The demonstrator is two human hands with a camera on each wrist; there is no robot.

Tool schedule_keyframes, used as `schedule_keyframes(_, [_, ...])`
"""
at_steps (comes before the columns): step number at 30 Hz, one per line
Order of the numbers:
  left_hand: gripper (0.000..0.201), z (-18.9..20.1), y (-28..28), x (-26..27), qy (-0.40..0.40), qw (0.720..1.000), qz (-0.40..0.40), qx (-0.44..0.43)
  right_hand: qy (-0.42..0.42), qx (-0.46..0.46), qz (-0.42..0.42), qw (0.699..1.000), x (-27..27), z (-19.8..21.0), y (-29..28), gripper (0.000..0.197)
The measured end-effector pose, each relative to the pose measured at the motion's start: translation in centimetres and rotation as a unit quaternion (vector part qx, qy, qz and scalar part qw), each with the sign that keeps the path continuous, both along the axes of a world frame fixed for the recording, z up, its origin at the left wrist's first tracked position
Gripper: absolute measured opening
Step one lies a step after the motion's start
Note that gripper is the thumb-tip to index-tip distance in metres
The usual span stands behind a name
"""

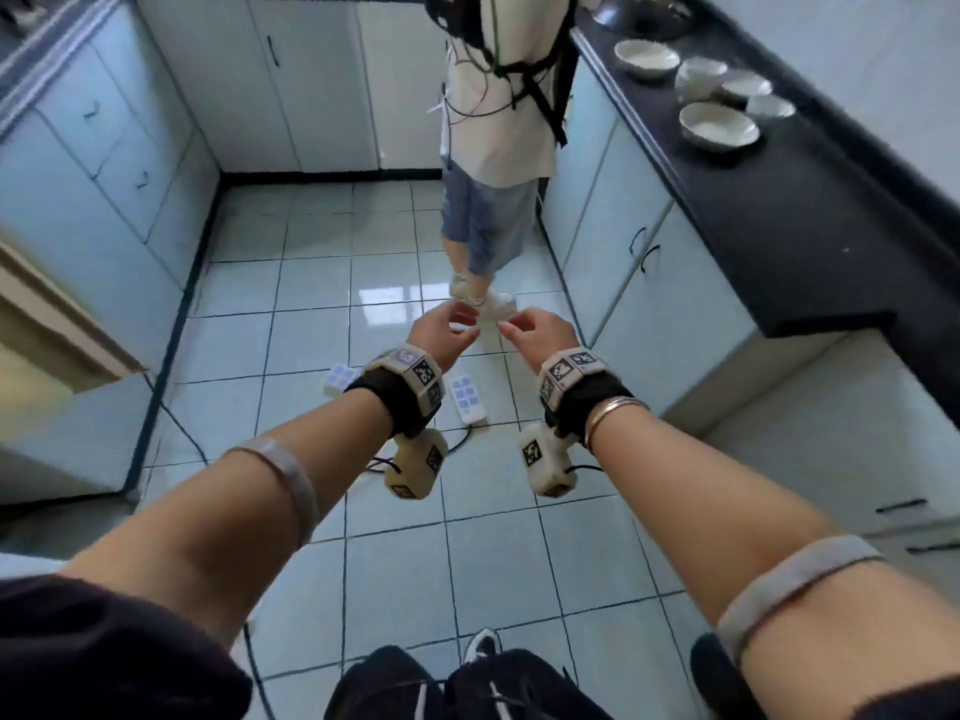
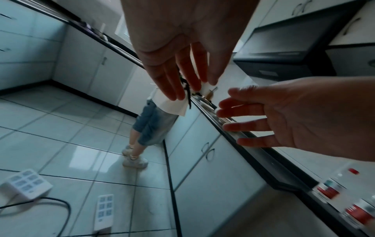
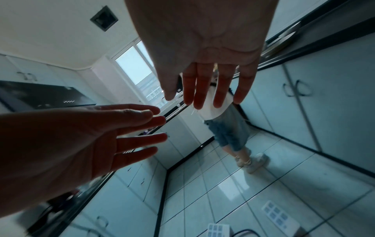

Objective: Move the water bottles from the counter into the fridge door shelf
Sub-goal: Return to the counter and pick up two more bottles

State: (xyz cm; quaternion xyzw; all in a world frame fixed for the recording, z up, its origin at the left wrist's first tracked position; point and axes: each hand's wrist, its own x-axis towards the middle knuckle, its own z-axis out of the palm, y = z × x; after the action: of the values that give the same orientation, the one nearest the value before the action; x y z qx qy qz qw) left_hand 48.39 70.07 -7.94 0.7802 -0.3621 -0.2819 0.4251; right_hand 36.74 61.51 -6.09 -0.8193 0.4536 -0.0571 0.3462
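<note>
You are standing in a narrow galley kitchen, looking down at a floor (image 1: 311, 304) of glossy pale square tiles with dark grout lines that is catching a window's reflection. Flat, smooth pale cabinets (image 1: 623, 262) with thin dark loop handles are lining both sides and the far wall, each run sitting on a black plinth. A matte black counter (image 1: 769, 200) is running along your right, carrying a cluster of round white ceramic bowls (image 1: 719, 126). Another person (image 1: 498, 148) in a white top, denim shorts and pale trainers is standing at the far end with their back to you, black straps and wires crossing the top. Two white plastic power strips (image 1: 467, 400) with black cables are lying on the tiles beneath your wrists.

The water bottles (image 2: 345, 202) are showing only in the left wrist view, as blurred clear shapes with red and white labels standing on the counter at the near right end; no fridge is identifiable in any view.

You are reaching both forearms forward over the floor, each wrist wearing a black strap with boxy marker-printed blocks. Your left hand (image 1: 441, 330) is spread loosely with straight, slightly parted fingers, holding and touching nothing. Your right hand (image 1: 540, 335) is likewise relaxed and spread, palm toward the left, fingertips near the other hand's but apart from them.
</note>
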Motion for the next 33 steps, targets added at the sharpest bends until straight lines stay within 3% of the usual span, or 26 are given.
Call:
schedule_keyframes(12, [0.025,-0.8,-20.9,-13.2,0.019,0.976,-0.216,-0.014,-0.019,0.019,-0.257,0.966,-16.0,-0.7,-14.2,0.029])
schedule_keyframes(23, [0.023,1.9,-37.1,-22.3,-0.018,0.906,-0.423,-0.029,-0.019,-0.038,-0.464,0.885,-25.8,1.6,-24.0,0.028])
schedule_keyframes(33, [0.022,1.9,-45.6,-30.6,-0.005,0.851,-0.524,-0.035,-0.036,-0.06,-0.579,0.812,-33.2,2.6,-28.2,0.025])
